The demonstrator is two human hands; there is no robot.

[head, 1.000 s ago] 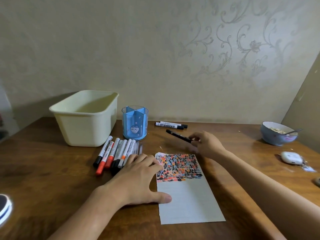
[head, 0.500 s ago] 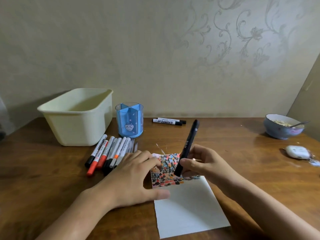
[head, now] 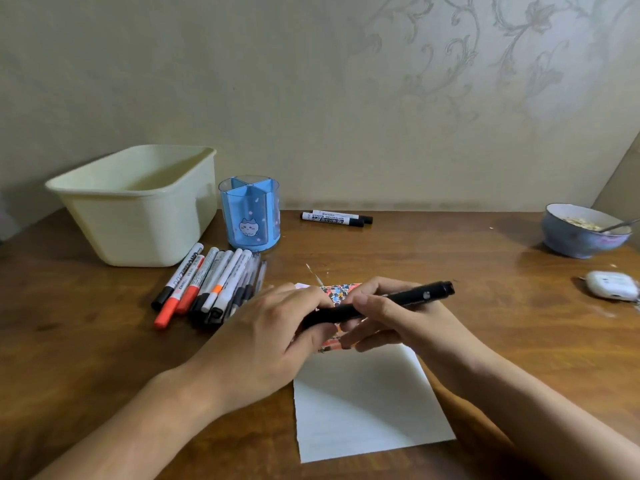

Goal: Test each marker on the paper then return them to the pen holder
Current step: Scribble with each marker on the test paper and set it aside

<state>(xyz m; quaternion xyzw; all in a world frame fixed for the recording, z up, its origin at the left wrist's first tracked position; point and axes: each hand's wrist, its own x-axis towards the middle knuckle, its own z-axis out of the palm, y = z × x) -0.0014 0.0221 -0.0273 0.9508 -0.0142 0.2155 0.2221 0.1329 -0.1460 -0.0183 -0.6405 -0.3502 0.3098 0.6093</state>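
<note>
Now both hands meet over the upper part of the paper (head: 363,403), and a single black marker (head: 398,301) lies crosswise between them, nearly level, its far end pointing right and slightly away. The right hand (head: 398,320) has its grip closed round the middle of the barrel, thumb on top and fingers curled beneath. The left hand (head: 277,334) has its grip pinched on the near, left end of that same marker, where a cap would sit; whether the cap is on or off I cannot tell, as the fingers hide it. The marker is held above the paper, not touching it as far as can be seen.

One sheet of paper lies on the counter (head: 86,341), its top band filled with coloured dabs, mostly covered by the hands, the lower part blank. Just left of the hands lies a row of markers (head: 207,289), about eight side by side, two with red caps and one with an orange band; the farthest ones are thin and hard to count. One blue pen holder (head: 249,216) stands behind that row, with no markers in it. Two more markers (head: 336,218) lie together near the wall. One cream tub (head: 138,206) stands left of the holder.
</note>
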